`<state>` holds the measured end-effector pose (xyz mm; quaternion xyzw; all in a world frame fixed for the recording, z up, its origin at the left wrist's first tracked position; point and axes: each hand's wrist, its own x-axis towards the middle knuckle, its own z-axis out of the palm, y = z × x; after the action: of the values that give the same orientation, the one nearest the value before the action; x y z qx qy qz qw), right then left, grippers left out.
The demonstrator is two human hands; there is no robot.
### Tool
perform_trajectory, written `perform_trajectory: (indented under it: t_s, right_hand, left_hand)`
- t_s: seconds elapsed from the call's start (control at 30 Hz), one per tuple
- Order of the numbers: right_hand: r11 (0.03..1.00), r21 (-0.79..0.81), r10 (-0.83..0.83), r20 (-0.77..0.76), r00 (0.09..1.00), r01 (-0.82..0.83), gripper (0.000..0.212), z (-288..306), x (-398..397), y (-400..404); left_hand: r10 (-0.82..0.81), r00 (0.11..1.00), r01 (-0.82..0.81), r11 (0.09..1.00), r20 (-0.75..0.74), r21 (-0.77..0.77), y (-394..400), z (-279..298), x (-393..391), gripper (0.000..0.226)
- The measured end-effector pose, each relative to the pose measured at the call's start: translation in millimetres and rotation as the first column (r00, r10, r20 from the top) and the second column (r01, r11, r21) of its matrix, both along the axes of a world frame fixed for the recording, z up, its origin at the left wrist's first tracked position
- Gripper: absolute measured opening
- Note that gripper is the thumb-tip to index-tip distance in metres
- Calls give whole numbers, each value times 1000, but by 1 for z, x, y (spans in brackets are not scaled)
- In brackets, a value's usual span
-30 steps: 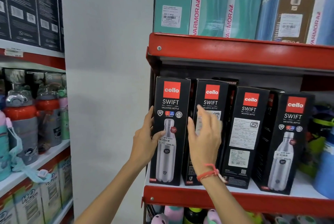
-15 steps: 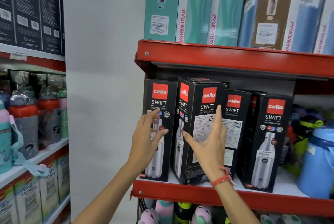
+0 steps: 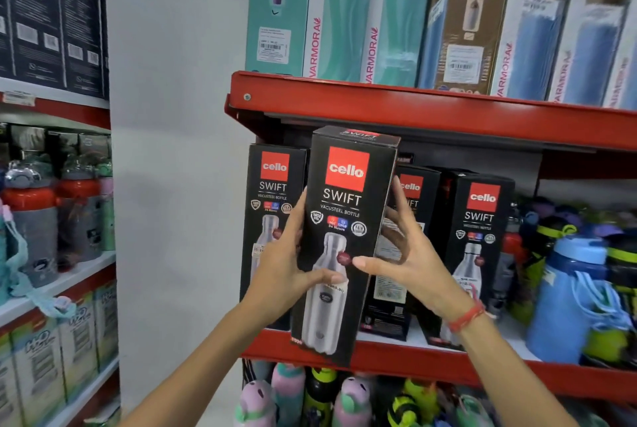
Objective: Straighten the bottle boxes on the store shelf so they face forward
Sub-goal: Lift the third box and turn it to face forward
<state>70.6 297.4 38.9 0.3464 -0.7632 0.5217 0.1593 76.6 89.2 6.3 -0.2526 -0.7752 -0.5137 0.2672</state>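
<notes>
Both hands, left (image 3: pixel 289 264) and right (image 3: pixel 410 261), clamp a box (image 3: pixel 344 247) off the shelf (image 3: pixel 448 371); next, reseat it front-facing.

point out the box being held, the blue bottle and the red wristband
held box (image 3: pixel 346 170): head view, red logo on its front
blue bottle (image 3: pixel 565 302): head view, its body
red wristband (image 3: pixel 466 317): head view, band on the right wrist

Black box (image 3: pixel 344 244); red shelf (image 3: pixel 448 116)
</notes>
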Motion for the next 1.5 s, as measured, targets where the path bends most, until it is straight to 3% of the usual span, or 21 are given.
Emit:
perform_trajectory:
  t_s: [0.2, 0.37, 0.63, 0.7, 0.77, 0.83, 0.9, 0.97, 1.07, 1.23, 1.33, 1.5]
  right_hand:
    - [996, 48, 72, 56, 996, -74, 115, 18, -29, -5]
    - [998, 53, 31, 43, 999, -33, 114, 5, -53, -14]
    - [974, 106, -201, -22, 979, 202, 116, -8, -76, -24]
    - [945, 87, -311, -43, 949, 314, 106, -9, -74, -28]
    - [860, -55, -509, -166, 845, 508, 74, -10, -69, -30]
    - [690, -214, -719, -309, 622, 691, 50, -13, -65, -31]
    - [483, -212, -857, -312, 410, 850, 65, -17, -68, -32]
    - [365, -99, -919, -199, 341, 926, 99, -22, -73, -33]
    - [442, 11, -895, -55, 442, 897, 122, -26, -76, -32]
    - [600, -169, -797, -43, 603, 782, 127, -30, -64, -10]
    - [725, -221, -681, -87, 727, 653, 128, -28, -45, 9]
    - [824, -236, -556, -163, 815, 515, 128, -15, -13, 38]
  left_hand:
    - [212, 967, -211, 977, -144, 17, 23, 1, -17, 123]
    - [296, 953, -296, 955, -67, 11, 34, -13, -40, 125]
    - [322, 946, -322, 947, 19, 0, 36, -18, -65, 121]
    - [323, 946, -323, 946, 28, -2, 36, -21, -70, 119]
    - [352, 935, -351, 936, 35, -24, 37, -24, -74, 117]
    - [372, 927, -370, 928, 56, -37, 40, -24, -74, 115]
    - [387, 919, -384, 922, 74, -42, 43, -22, -70, 112]
    - [422, 906, -420, 905, 19, -67, 48, -20, -66, 110]
    - [503, 840, -530, 841, -204, -107, 55, -19, -61, 105]
    - [454, 772, -552, 826, -444, -115, 62, -13, -52, 94]
    - [350, 823, -464, 868, -448, -174, 67, -10, -45, 92]
    - [193, 950, -236, 958, -247, -160, 79, 0, -31, 104]
